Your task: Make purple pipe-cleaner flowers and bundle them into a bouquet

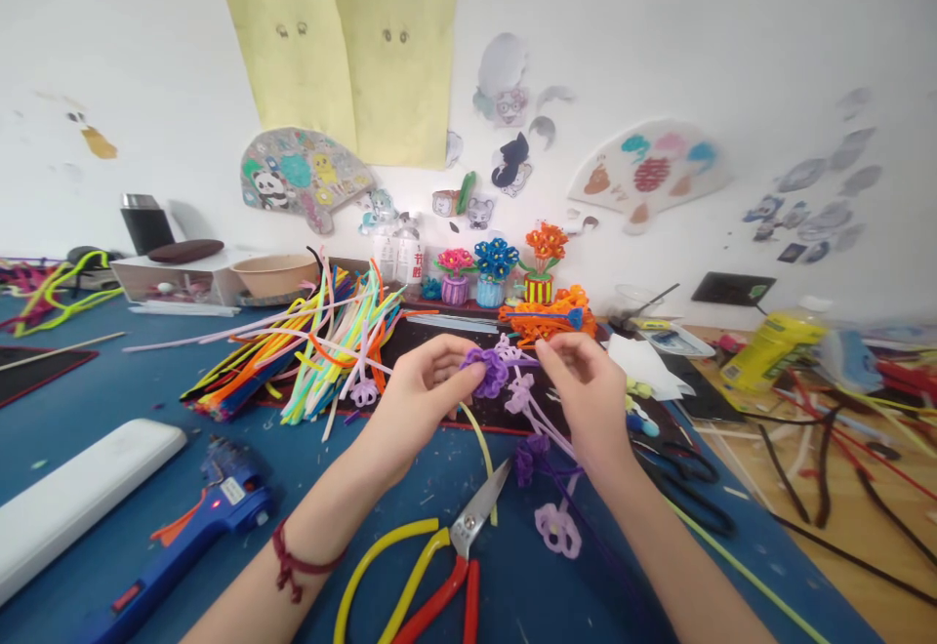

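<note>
A purple pipe-cleaner flower (pixel 490 373) is pinched between the thumb and fingers of my left hand (pixel 428 381). My right hand (pixel 590 395) is closed at the flower's right, thumb and forefinger together on a thin purple pipe-cleaner end (pixel 528 362). Below the hands lie a dark purple flower (pixel 531 457) and a pale lilac flower (pixel 557 530) on a stem. Another lilac flower (pixel 520 393) shows between my hands. Scissors with yellow and red handles (pixel 435 605) lie under my left hand, blades pointing up and right.
At left are a blue hot glue gun (pixel 212 522) and a long white object (pixel 88 488). Bundled coloured pipe cleaners (pixel 344 342) spread behind my left hand. Black scissors (pixel 684 488) lie by my right forearm. Small potted pipe-cleaner flowers (pixel 496 273) and a yellow bottle (pixel 776 346) stand farther back.
</note>
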The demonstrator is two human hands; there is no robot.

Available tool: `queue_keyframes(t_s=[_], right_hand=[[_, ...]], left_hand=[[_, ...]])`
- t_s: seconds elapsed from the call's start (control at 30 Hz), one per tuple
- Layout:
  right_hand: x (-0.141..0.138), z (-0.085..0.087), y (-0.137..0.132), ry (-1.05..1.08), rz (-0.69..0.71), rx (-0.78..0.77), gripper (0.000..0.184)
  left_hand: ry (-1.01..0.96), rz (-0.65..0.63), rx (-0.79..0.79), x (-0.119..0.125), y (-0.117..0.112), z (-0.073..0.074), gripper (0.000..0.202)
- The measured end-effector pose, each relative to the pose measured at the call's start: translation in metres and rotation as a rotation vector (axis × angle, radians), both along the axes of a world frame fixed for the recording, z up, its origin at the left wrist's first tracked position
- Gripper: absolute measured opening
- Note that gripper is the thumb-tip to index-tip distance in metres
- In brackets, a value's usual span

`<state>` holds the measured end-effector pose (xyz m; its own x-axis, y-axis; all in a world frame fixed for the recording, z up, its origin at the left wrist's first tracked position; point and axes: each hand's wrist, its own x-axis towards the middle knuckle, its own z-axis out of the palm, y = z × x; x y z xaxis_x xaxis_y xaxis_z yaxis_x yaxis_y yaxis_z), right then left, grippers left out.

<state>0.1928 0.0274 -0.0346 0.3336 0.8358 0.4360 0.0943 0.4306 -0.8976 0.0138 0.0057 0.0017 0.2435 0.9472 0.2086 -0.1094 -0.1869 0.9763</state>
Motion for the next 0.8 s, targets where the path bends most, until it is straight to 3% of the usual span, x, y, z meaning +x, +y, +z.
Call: queue_keyframes(t_s=[0.03, 0.17, 0.23, 0.33, 0.43, 0.57, 0.63, 0.8], right_hand=[[0.000, 0.001, -0.001, 0.078, 0.087, -0.092, 0.031], [-0.005, 0.003, -0.008, 0.369, 0.695, -0.449, 0.036], [-0.008, 0.002, -0.009, 0.490, 0.794, -0.468, 0.031], [-0.008, 0.001, -0.006, 0.622, 0.695, -0.404, 0.023], [-0.001, 0.001, 0.000, 0.715, 0.582, -0.359, 0.025], [0.009, 0.002, 0.006, 0.753, 0.563, -0.326, 0.024], [0.012, 0.002, 0.007, 0.747, 0.565, -0.315, 0.023], [0.012, 0.003, 0.007, 0.729, 0.521, -0.307, 0.023]], left_hand=[[-0.026, 0.001, -0.001, 0.000, 0.000, 0.000, 0.022], [-0.109, -0.021, -0.041, 0.001, 0.000, -0.003, 0.021], [-0.109, -0.060, -0.070, 0.003, 0.001, -0.005, 0.021], [-0.022, -0.122, -0.096, 0.004, 0.004, -0.007, 0.023], [0.209, -0.038, -0.032, -0.001, 0.011, -0.012, 0.032], [0.993, 0.212, 0.307, -0.010, 0.019, -0.025, 0.016], [1.229, 0.237, 0.365, -0.011, 0.020, -0.033, 0.010], [1.229, 0.182, 0.302, -0.010, 0.021, -0.045, 0.012]])
